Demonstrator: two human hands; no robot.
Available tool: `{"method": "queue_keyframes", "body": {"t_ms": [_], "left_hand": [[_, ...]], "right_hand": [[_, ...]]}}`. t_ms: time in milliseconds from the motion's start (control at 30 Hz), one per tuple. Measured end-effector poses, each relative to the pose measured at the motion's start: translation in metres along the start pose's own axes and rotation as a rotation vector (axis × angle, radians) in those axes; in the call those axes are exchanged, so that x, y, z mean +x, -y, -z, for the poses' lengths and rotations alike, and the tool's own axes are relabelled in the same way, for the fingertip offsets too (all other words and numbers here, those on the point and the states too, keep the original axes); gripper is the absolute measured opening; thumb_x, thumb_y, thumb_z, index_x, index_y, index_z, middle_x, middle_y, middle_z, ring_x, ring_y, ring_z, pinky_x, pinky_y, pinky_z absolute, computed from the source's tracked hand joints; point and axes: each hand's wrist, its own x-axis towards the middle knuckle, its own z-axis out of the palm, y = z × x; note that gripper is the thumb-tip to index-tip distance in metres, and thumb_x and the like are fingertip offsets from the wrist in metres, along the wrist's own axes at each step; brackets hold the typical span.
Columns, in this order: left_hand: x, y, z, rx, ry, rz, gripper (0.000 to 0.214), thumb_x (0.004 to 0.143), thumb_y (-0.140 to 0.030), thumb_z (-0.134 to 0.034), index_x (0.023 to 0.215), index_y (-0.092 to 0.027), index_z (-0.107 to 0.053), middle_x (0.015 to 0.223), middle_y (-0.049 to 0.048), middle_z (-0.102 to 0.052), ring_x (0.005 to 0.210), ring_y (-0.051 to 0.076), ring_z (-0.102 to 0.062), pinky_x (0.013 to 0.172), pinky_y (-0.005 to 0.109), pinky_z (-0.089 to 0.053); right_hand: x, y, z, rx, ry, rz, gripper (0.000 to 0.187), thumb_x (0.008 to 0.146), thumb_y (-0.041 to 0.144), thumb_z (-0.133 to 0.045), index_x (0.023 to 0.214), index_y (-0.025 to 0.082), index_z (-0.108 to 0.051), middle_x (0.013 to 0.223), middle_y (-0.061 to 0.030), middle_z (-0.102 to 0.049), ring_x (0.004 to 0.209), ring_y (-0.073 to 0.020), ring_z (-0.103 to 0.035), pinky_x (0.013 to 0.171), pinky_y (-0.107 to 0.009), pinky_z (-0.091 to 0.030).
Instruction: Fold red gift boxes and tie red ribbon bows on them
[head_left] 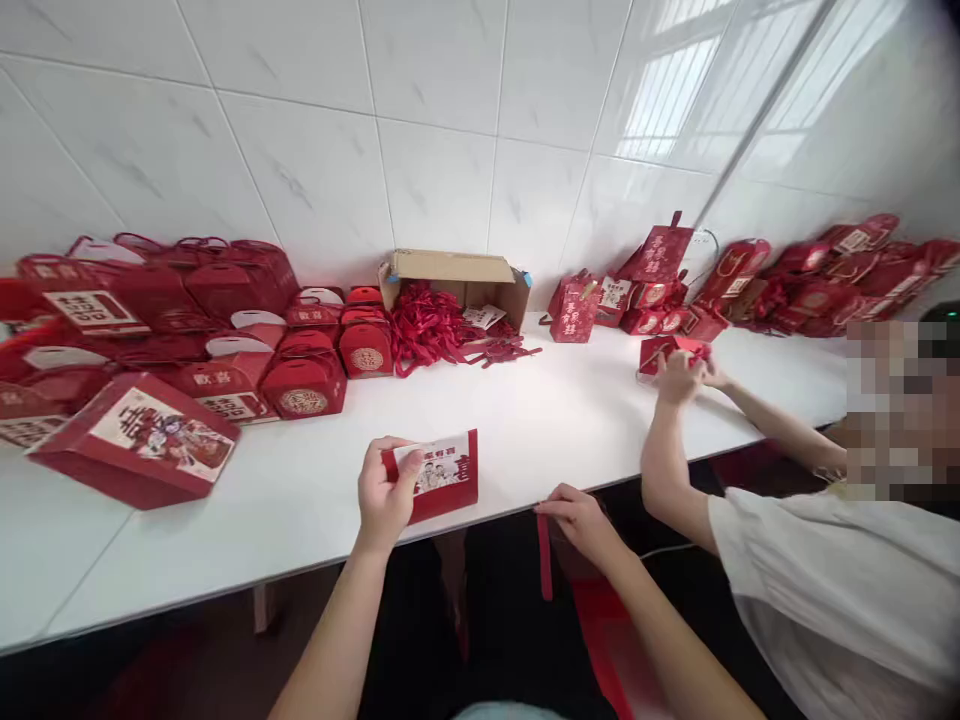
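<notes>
My left hand (385, 490) grips a red gift box (448, 478) by its left side, thumb on the white printed face with figures. The box is held at the table's front edge. To the right, my right hand (579, 520) pinches the top of a red ribbon (545, 560), which hangs down in front of the edge. Box and ribbon are apart. Beyond them, an open cardboard box (454, 268) holds a tangle of red ribbons (426, 325), some spilling onto the table.
Stacked red gift boxes (240, 280) fill the left, with a larger printed box (161, 440) in front. More red boxes (825, 275) line the wall at right. Beside me a co-worker's hands (682, 378) handle a red box on the white table (315, 500).
</notes>
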Motion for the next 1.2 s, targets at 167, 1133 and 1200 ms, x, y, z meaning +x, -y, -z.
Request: {"method": "queue_keyframes", "body": {"t_ms": [167, 1133, 1200], "left_hand": [[0.004, 0.002, 0.0, 0.01, 0.003, 0.005, 0.023, 0.081, -0.039, -0.061, 0.087, -0.019, -0.053, 0.08, 0.0004, -0.06, 0.074, 0.014, -0.059, 0.071, 0.025, -0.048], [-0.02, -0.032, -0.005, -0.143, 0.005, -0.061, 0.011, 0.083, -0.026, -0.061, 0.086, -0.02, -0.052, 0.079, -0.0003, -0.06, 0.075, 0.013, -0.061, 0.067, 0.023, -0.05], [-0.028, -0.042, -0.005, -0.151, 0.092, -0.113, 0.007, 0.085, -0.021, -0.059, 0.087, -0.02, -0.053, 0.08, -0.0001, -0.06, 0.076, 0.013, -0.062, 0.068, 0.023, -0.05]], "right_hand": [[0.008, 0.008, 0.008, -0.047, 0.086, -0.028, 0.031, 0.088, 0.012, -0.046, 0.093, 0.022, -0.075, 0.083, -0.0062, -0.063, 0.075, -0.016, -0.063, 0.069, -0.026, -0.051], [0.04, 0.104, 0.018, 0.305, -0.341, 0.306, 0.017, 0.081, 0.023, -0.067, 0.081, 0.038, -0.076, 0.108, -0.004, -0.061, 0.106, -0.0228, -0.052, 0.087, -0.041, -0.046], [0.041, 0.112, 0.015, 0.351, -0.346, 0.281, 0.016, 0.081, 0.024, -0.067, 0.079, 0.037, -0.076, 0.131, -0.0012, -0.051, 0.124, -0.0274, -0.041, 0.098, -0.047, -0.038]]}}
